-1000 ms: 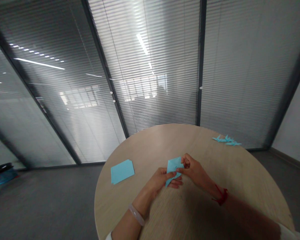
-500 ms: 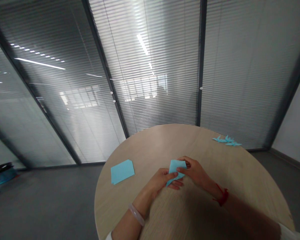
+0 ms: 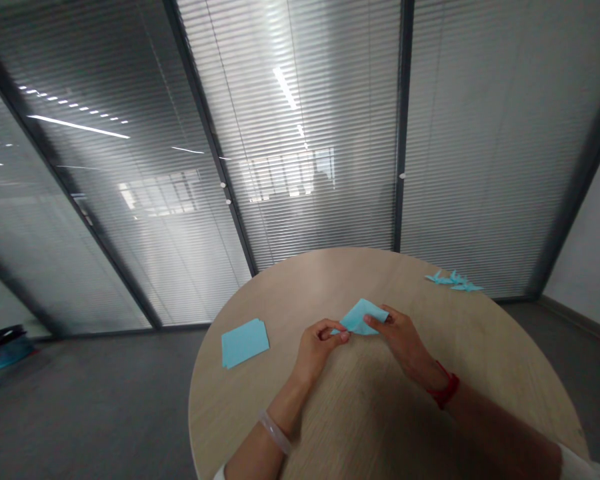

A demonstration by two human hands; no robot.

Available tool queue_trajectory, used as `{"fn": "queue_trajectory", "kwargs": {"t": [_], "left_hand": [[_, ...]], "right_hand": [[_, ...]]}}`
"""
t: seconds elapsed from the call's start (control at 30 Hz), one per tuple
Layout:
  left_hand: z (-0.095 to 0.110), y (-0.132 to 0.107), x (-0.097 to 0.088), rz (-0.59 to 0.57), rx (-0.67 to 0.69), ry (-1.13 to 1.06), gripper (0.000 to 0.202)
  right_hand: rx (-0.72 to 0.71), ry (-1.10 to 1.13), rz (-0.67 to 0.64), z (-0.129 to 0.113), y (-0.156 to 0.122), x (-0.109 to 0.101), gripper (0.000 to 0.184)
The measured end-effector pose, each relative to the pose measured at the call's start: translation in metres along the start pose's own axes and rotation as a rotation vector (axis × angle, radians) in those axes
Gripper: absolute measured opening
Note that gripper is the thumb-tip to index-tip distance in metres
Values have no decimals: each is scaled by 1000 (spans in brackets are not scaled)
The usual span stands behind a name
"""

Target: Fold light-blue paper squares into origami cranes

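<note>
A partly folded sheet of blue paper (image 3: 363, 316) is held between both hands above the round wooden table. My left hand (image 3: 320, 341) pinches its left corner between thumb and fingertips. On the other side, my right hand (image 3: 399, 335) grips the right edge, thumb on the near face and the fingers mostly hidden behind the sheet. To the left lies a stack of blue paper sheets (image 3: 245, 343), its edges slightly uneven.
Several small folded blue paper shapes (image 3: 454, 281) lie in a group near the table's far right edge. The wooden table (image 3: 300, 287) reaches close to a glass partition with blinds (image 3: 320, 220). Dark and blue containers (image 3: 10, 347) stand on the floor at far left.
The blue paper has turned and risen slightly away from me, its far edge now peaked. My left hand has shifted from gripping the sheet's face to pinching its left corner.
</note>
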State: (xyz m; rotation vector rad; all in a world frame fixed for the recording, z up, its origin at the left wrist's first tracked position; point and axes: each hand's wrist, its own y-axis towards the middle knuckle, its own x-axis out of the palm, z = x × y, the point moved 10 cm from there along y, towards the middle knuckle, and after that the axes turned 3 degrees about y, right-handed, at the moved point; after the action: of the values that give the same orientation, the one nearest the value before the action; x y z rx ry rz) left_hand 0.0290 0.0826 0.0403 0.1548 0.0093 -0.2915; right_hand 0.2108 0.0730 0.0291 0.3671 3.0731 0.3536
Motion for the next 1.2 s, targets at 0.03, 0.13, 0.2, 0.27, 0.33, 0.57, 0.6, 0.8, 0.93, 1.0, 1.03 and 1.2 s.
{"fn": "queue_trajectory", "kwargs": {"t": [0.03,0.13,0.2,0.27,0.33,0.57,0.6,0.8,0.93,1.0,1.03,1.2], "left_hand": [[0,0,-2,16,3,-2,25],[1,0,-4,40,-1,-3,22],[1,0,-6,48,-16,10,21],[2,-1,-7,53,-29,19,19],[1,-1,-8,53,-44,26,19],[-8,-1,-9,60,-106,-54,26],[-9,-1,-9,62,-109,-71,27],[-7,-5,-8,64,-105,-112,28],[-10,-4,-9,64,-116,-131,31],[-12,-2,-8,57,-124,-140,33],[-14,-1,-8,51,-129,-141,34],[-21,2,-7,26,-159,-113,39]], "right_hand": [[6,6,3,0,0,0,35],[17,32,-6,-1,-1,1,33],[14,48,-21,-3,-2,2,33],[11,43,-28,-5,-3,2,34],[5,21,-15,-6,-3,1,36],[-19,-11,6,-10,-2,-2,40],[-16,-6,1,-10,-2,-1,39],[9,12,-12,-10,-3,1,37],[-4,14,-19,-10,-2,2,35],[-6,-3,-11,-10,-2,1,34],[-5,-12,-7,-10,-2,0,34],[-11,15,-12,-10,-2,0,34]]}}
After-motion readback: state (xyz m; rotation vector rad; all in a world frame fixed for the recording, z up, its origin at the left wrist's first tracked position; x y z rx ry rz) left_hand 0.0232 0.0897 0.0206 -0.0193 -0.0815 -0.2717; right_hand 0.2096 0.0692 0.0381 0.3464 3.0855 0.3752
